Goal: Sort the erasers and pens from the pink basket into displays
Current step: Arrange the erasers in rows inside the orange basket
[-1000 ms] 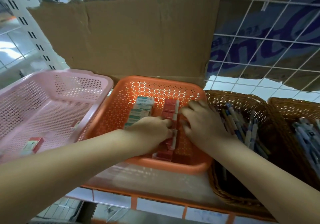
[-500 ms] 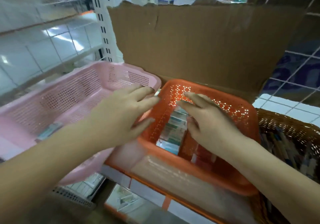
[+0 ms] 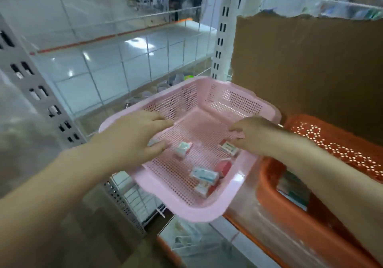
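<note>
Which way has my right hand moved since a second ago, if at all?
Yes. The right hand has left the orange basket and moved leftward into the pink basket, now reaching over an eraser by its right wall.

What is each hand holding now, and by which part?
Cannot be told. The left hand touches a small eraser at its end; the right hand curls over a second eraser in the pink basket.

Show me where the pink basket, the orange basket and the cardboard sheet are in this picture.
pink basket (image 3: 199, 216), head view, on its near rim.
orange basket (image 3: 335, 143), head view, on its perforated far wall.
cardboard sheet (image 3: 310, 64), head view, on its brown face.
</note>
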